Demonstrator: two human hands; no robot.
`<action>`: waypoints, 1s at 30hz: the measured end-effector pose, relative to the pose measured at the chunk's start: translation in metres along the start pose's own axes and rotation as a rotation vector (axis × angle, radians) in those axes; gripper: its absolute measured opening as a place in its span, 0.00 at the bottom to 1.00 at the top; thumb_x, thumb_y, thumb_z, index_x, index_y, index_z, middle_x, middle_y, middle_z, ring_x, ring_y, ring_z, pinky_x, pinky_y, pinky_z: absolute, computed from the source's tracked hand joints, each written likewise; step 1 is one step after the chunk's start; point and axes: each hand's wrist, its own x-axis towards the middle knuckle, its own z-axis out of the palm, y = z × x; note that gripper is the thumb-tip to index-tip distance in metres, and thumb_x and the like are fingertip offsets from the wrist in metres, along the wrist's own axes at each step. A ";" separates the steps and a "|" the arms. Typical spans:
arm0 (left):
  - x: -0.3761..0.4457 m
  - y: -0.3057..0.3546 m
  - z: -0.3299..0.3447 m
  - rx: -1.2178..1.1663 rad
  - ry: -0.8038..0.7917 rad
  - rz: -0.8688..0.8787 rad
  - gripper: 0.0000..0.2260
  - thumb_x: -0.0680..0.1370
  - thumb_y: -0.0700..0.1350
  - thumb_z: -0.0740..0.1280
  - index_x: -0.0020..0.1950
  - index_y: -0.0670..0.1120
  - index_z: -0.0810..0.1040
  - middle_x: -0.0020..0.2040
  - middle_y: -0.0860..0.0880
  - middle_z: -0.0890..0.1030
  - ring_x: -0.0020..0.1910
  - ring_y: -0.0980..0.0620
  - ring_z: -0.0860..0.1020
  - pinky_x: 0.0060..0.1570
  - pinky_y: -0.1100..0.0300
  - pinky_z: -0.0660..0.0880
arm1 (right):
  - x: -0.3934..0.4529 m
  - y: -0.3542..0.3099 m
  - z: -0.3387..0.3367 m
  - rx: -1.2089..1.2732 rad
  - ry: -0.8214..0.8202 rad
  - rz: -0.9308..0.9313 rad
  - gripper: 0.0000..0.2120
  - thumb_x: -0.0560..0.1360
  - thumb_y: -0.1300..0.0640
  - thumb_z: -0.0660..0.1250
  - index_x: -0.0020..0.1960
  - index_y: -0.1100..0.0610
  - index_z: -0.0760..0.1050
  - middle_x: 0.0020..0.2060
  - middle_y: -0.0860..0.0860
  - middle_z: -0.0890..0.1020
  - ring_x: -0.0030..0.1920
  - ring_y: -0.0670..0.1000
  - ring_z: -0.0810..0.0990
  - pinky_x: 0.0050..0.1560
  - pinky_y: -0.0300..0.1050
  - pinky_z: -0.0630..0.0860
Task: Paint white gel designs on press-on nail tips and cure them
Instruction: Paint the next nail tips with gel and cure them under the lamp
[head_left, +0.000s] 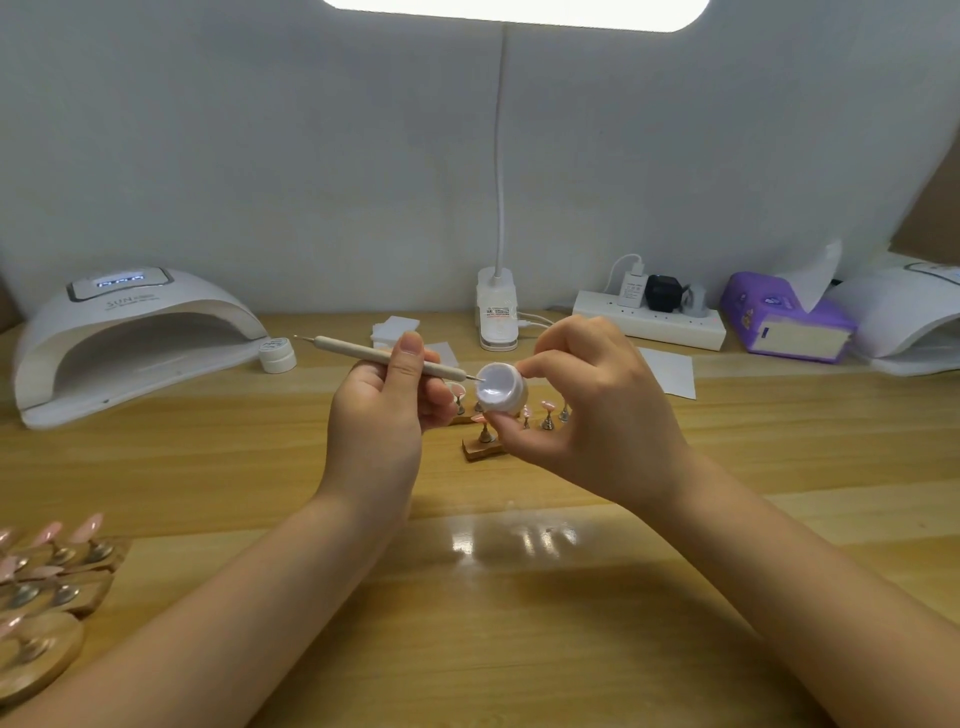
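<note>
From the head view, our left hand pinches a dotting tool, its metal tip touching the white gel in a small open jar. Our right hand grips that jar, tilted, above the counter. Pink nail tips on stands sit just behind the jar. A curing lamp stands at ten o'clock, the jar lid beside it. More nail tips lie at eight o'clock.
</note>
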 end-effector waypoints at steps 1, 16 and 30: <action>0.000 0.000 0.000 -0.001 0.004 -0.005 0.13 0.80 0.53 0.62 0.46 0.44 0.77 0.29 0.53 0.78 0.30 0.58 0.77 0.34 0.64 0.77 | 0.000 0.000 0.000 0.006 0.001 0.003 0.17 0.68 0.47 0.75 0.43 0.61 0.82 0.41 0.55 0.79 0.43 0.55 0.75 0.42 0.51 0.74; 0.000 0.007 0.001 -0.121 -0.082 0.032 0.08 0.74 0.43 0.60 0.43 0.42 0.77 0.31 0.46 0.80 0.33 0.52 0.79 0.36 0.60 0.78 | 0.001 -0.001 -0.003 0.082 -0.001 0.097 0.17 0.67 0.47 0.76 0.44 0.62 0.82 0.41 0.55 0.78 0.43 0.55 0.75 0.41 0.53 0.74; -0.001 0.008 -0.004 -0.074 -0.016 0.116 0.09 0.82 0.42 0.59 0.49 0.43 0.79 0.38 0.47 0.83 0.40 0.51 0.82 0.44 0.59 0.78 | 0.002 0.040 0.001 0.051 0.024 0.343 0.19 0.70 0.41 0.72 0.45 0.59 0.80 0.41 0.48 0.75 0.44 0.48 0.72 0.43 0.41 0.65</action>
